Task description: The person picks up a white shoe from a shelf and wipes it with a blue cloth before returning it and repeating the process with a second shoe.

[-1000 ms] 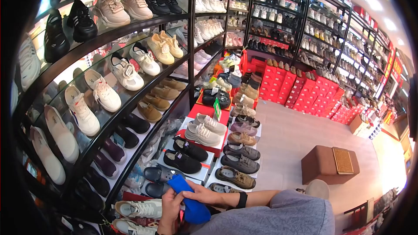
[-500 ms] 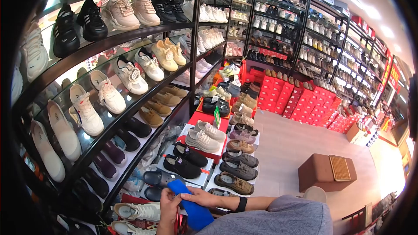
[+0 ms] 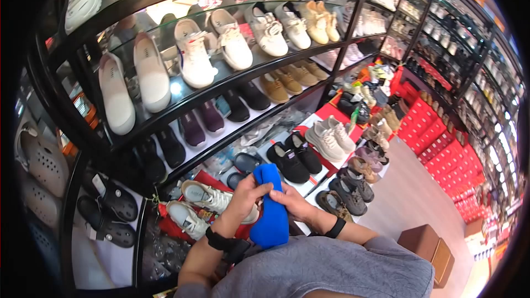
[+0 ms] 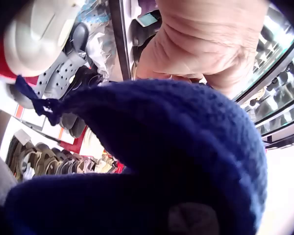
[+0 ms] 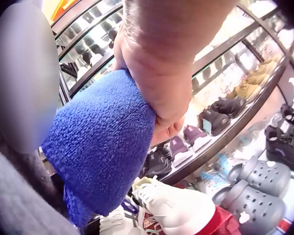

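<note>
A bright blue terry cloth (image 3: 269,209), folded lengthwise, hangs in front of the person's grey shirt. My left hand (image 3: 243,196) pinches its upper part from the left, thumb across the front. From the other side my right hand (image 3: 293,200) grips the same part, and the two thumbs nearly meet on it. In the left wrist view the cloth (image 4: 186,112) arches below the hand, with a small twisted loop at one end. The looped pile of the cloth (image 5: 103,127) shows in the right wrist view, where it drapes from the hand (image 5: 159,88); the fingertips are partly hidden.
A curved black shelf (image 3: 232,96) of shoes rises just ahead. White sneakers (image 3: 212,196) lie close to the left hand, with grey clogs (image 5: 259,181) and black shoes (image 3: 290,160) on boxes beyond. A brown stool (image 3: 422,251) stands at right on the floor.
The head view has swung left and down, so the shelf and hands sit further right in it. Both hands keep hold of the blue cloth, which now hangs straighter.
</note>
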`<state>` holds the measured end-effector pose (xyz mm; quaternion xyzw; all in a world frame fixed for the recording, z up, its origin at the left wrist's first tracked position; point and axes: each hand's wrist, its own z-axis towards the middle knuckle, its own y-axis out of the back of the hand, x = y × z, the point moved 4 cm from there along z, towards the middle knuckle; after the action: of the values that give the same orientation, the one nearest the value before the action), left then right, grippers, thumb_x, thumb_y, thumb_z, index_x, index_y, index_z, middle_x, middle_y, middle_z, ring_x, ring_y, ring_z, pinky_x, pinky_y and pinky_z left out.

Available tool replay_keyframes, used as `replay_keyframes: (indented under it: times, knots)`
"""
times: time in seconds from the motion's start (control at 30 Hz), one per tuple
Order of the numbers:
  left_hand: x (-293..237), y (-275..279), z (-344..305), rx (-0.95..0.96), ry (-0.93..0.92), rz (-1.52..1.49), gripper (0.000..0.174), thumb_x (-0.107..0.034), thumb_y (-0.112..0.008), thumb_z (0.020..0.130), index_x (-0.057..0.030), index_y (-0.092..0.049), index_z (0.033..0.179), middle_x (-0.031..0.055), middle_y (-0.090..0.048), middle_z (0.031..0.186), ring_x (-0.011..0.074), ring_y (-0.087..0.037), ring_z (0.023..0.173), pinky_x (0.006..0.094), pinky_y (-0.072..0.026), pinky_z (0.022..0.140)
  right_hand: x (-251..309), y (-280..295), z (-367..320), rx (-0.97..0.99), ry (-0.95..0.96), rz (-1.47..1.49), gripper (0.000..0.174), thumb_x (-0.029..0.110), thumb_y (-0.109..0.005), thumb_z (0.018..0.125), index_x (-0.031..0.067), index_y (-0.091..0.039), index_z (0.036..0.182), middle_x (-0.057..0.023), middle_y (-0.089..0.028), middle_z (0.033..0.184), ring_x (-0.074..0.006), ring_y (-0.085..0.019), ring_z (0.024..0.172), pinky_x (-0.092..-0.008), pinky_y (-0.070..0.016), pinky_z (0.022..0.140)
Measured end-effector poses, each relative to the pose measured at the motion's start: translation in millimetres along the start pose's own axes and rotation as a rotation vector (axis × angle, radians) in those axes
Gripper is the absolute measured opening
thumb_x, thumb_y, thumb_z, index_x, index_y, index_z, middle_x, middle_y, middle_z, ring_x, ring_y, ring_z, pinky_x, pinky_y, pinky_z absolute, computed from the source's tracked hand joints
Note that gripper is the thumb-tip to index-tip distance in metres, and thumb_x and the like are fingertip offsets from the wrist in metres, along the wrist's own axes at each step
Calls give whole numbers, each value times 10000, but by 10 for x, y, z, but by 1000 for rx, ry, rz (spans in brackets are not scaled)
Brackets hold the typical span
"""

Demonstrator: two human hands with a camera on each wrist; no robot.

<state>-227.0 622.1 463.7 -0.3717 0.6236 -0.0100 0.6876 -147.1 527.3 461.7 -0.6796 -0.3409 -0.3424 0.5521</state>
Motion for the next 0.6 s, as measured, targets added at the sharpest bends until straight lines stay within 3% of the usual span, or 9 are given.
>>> replay_keyframes:
  times: [0.03, 0.1, 0.17, 0.3, 0.4, 0.5, 0.53, 0.6]
  knots:
    - [-46, 79, 38, -37, -8, 71, 266, -134, -653, 841, -42, -560, 1072, 0, -608, 852, 49, -557, 676, 165, -422, 530, 45, -23, 83, -3, -8, 4, 527, 313, -640, 866, 34, -425, 1259, -80, -578, 1034, -153, -605, 895, -288, -518, 772]
    - [-206, 156, 77, -101, 0, 140, 227, -144, -655, 842, -51, -571, 1032, -6, -605, 818, 43, -544, 634, 167, -406, 486, 190, -144, 200, -8, -1, 47, 496, 307, -639, 869, 23, -450, 1229, -76, -573, 1034, -125, -587, 857, -268, -505, 747]
    - [-375, 181, 165, -142, -137, 173, 235, -126, -671, 825, -39, -585, 1024, 4, -611, 834, 57, -560, 665, 179, -435, 527, 241, -134, 384, 12, 23, 6, 491, 309, -649, 863, 33, -460, 1222, -66, -568, 1035, -110, -573, 844, -258, -497, 735]
    - [-844, 97, 290, -157, -154, 391, 281, -117, -696, 804, -21, -584, 1043, 17, -624, 871, 64, -571, 719, 200, -464, 614, 521, -144, 621, 111, -8, 31, 448, 276, -655, 857, 41, -485, 1199, -50, -575, 1002, -107, -572, 847, -257, -496, 732]
    - [-1157, -1, 426, -130, -153, 517, 297, -115, -709, 793, -9, -588, 1044, 23, -631, 886, 66, -573, 745, 217, -471, 648, 853, -174, 741, 202, -9, -52, 325, 167, -623, 851, 42, -534, 1138, -54, -610, 981, -104, -578, 844, -254, -496, 730]
    - [-1581, -32, 571, -138, -153, 718, 267, -97, -694, 808, -14, -604, 1045, 8, -632, 901, 57, -567, 773, 220, -468, 683, 1183, -33, 865, 273, -36, -60, 357, 148, -622, 826, 38, -530, 1154, -94, -645, 936, -143, -616, 759, -282, -524, 694]
    - [-1797, -10, 587, -142, -167, 783, 247, -75, -641, 838, -3, -586, 1068, 40, -639, 941, 85, -587, 843, 235, -477, 746, 1291, 30, 896, 272, 2, -46, 363, 153, -629, 818, 29, -530, 1145, -107, -651, 937, -159, -628, 738, -300, -535, 669]
    - [-2267, 72, 552, -258, -146, 868, 235, -141, -624, 861, -15, -595, 1057, 63, -656, 943, 108, -607, 809, 232, -478, 732, 1485, 249, 960, 241, 13, -38, 357, 112, -618, 810, 0, -516, 1133, -130, -648, 940, -188, -641, 738, -316, -536, 695]
